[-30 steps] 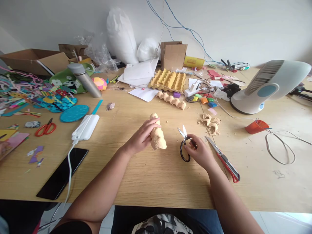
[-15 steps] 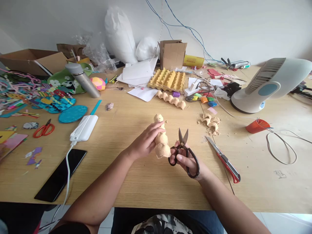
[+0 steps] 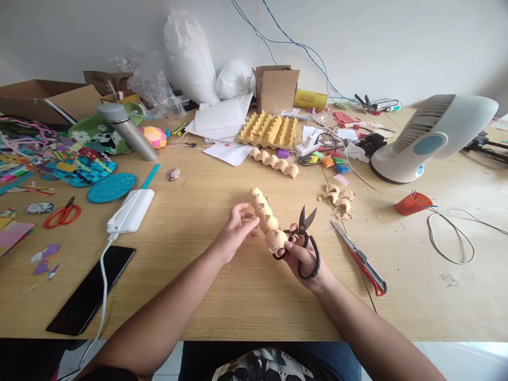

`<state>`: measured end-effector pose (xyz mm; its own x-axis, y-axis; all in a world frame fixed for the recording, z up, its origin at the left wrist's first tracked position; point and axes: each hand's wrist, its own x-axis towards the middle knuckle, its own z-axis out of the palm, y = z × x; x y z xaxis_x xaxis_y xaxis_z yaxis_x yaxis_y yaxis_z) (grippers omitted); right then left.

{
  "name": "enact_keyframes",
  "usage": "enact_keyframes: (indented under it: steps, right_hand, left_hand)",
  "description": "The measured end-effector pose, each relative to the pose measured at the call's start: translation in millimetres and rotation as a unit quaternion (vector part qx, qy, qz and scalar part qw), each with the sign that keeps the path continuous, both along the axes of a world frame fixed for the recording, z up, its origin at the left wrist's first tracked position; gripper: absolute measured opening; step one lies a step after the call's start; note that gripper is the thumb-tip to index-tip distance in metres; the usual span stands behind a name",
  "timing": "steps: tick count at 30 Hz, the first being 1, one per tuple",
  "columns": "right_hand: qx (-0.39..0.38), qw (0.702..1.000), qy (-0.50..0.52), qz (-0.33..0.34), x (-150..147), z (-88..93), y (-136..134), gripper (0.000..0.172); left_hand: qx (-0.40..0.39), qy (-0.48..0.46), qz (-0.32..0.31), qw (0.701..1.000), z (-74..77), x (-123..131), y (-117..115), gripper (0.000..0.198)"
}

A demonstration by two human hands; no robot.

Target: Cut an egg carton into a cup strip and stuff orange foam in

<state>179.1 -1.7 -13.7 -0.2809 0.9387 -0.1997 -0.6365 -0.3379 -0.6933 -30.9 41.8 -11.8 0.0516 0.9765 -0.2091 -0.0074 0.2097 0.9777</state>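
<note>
A strip of egg-carton cups (image 3: 269,221), pale tan and bumpy side up, slants away from me above the table. My right hand (image 3: 302,259) pinches its near end with the thumb. That same hand also keeps hold of black-handled scissors (image 3: 303,224), their blades parted and pointing away from me. Beside the strip's left side is my left hand (image 3: 234,233), fingers apart and slightly curled. Its fingertips are close to the cups; whether they touch, I cannot tell.
To the right lie a red utility knife (image 3: 364,264) and cut carton scraps (image 3: 338,199). Farther back are another carton strip (image 3: 274,162) and a yellow egg tray (image 3: 268,130). A fan (image 3: 426,143) stands right; a power bank (image 3: 130,210) and phone (image 3: 91,290) lie left.
My left hand has let go of the strip and opened, moving slightly left. My right hand has taken the strip's near end, and the strip now tilts more. The scissors stay in my right hand.
</note>
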Motion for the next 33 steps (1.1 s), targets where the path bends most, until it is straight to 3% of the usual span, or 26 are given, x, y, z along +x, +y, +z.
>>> enact_keyframes:
  steps: [3,6,10,14,19,26,33]
  right_hand:
    - [0.006,1.0,-0.013,0.003,-1,-0.1,0,0.054]
    - [0.024,0.999,-0.048,0.009,-2,-2.5,-1,0.054]
    - [0.05,0.996,-0.077,0.01,-2,-6.9,0,0.053]
    - [0.053,0.995,-0.082,0.007,-2,-10.1,0,0.053]
    - [0.058,0.996,-0.073,0.006,-2,-11.7,0,0.05]
    - [0.067,0.994,-0.085,0.005,-3,-11.0,-1,0.048]
    - [0.086,0.992,-0.088,0.014,-2,-14.6,-2,0.049]
  left_hand:
    - [-0.165,-0.225,-0.086,0.956,8.8,9,-6,0.049]
    - [-0.238,-0.295,-0.143,0.914,12.1,14,-12,0.04]
    - [-0.229,-0.315,-0.132,0.912,11.2,15,-15,0.037]
    - [-0.229,-0.359,-0.16,0.891,13.1,13,-15,0.042]
    - [-0.198,-0.357,-0.154,0.9,12.7,15,-17,0.044]
    - [-0.211,-0.384,-0.125,0.89,7.8,19,-19,0.036]
    - [-0.203,-0.405,-0.131,0.882,10.3,20,-21,0.04]
